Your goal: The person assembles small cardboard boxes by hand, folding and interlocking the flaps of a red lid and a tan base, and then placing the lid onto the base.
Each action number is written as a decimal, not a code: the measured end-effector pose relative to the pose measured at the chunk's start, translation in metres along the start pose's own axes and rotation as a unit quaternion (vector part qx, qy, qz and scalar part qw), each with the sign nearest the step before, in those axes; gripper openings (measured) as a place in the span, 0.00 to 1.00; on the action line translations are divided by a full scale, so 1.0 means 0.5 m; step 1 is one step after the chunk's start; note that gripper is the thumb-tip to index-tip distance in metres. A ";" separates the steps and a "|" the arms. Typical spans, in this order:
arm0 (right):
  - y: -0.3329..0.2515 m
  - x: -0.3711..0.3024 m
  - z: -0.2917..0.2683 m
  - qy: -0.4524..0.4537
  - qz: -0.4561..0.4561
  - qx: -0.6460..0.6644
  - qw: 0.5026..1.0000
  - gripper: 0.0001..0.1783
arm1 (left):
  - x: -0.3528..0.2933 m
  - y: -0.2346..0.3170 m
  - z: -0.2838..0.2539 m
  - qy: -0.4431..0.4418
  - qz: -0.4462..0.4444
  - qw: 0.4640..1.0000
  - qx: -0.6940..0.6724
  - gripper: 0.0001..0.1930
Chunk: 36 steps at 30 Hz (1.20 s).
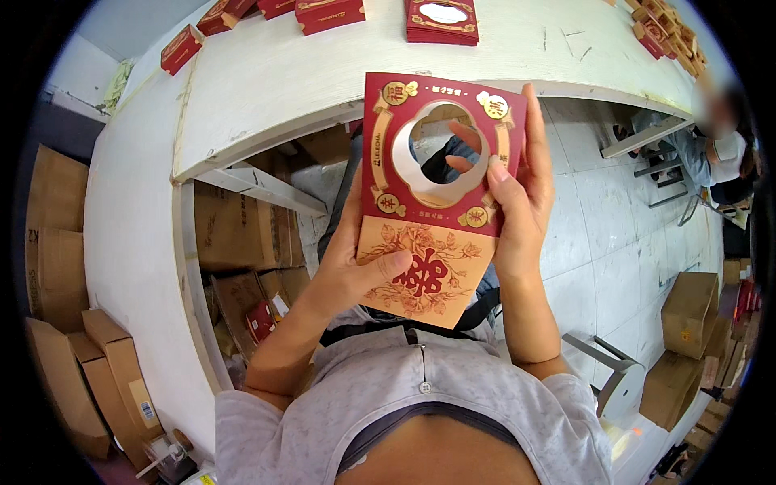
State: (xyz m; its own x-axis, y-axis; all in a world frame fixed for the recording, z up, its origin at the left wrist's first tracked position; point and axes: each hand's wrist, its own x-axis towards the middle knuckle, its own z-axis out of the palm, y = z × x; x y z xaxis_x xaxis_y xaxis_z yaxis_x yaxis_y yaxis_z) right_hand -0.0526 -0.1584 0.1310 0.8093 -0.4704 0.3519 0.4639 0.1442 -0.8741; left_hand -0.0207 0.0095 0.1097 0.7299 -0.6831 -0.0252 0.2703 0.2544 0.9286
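Observation:
In front of my torso I hold a red paper box sleeve with gold ornaments and a flower-shaped window with white inner edges. Below it extends a tan panel printed with a large red character and flowers; whether it is joined to the sleeve or slid into it I cannot tell. My left hand grips the left side, its thumb lying on the tan panel. My right hand clasps the right edge, thumb on the red front. Some of its fingers show through the window, behind the sleeve.
On the white table beyond are a stack of red sleeves, small red boxes and a tan-and-red pile. Cardboard cartons stand at left, others at right. A person sits at far right.

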 end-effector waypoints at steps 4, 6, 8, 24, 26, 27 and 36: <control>-0.005 -0.001 -0.006 -0.006 -0.018 0.010 1.000 0.35 | -0.001 0.000 0.003 -0.004 0.010 1.000 -0.012 0.46; -0.006 -0.002 -0.007 -0.011 -0.020 0.022 1.000 0.35 | -0.001 0.002 0.005 -0.001 0.014 1.000 -0.005 0.46; -0.008 -0.008 -0.004 0.008 -0.023 0.013 1.000 0.35 | -0.003 0.007 0.007 0.004 0.016 1.000 0.008 0.45; 0.007 -0.027 0.009 -0.005 0.078 0.131 0.988 0.35 | -0.007 0.027 -0.006 0.006 0.038 0.998 0.059 0.44; 0.021 -0.029 0.001 0.018 0.140 0.118 0.983 0.31 | -0.004 0.032 -0.017 -0.011 0.063 0.995 0.081 0.44; 0.024 -0.032 0.000 0.014 0.114 0.108 0.987 0.31 | -0.003 0.034 -0.020 -0.019 0.075 0.993 0.092 0.43; 0.013 -0.045 0.003 -0.011 0.078 0.115 0.990 0.36 | -0.001 0.050 -0.033 -0.045 0.115 0.978 0.166 0.43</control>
State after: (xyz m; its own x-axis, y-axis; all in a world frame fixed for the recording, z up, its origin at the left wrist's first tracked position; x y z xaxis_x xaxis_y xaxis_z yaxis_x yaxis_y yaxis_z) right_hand -0.0670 -0.1455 0.1178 0.8839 -0.4085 0.2278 0.4003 0.4087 -0.8202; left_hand -0.0037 0.0274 0.1267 0.6850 -0.6953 0.2175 -0.1250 0.1819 0.9753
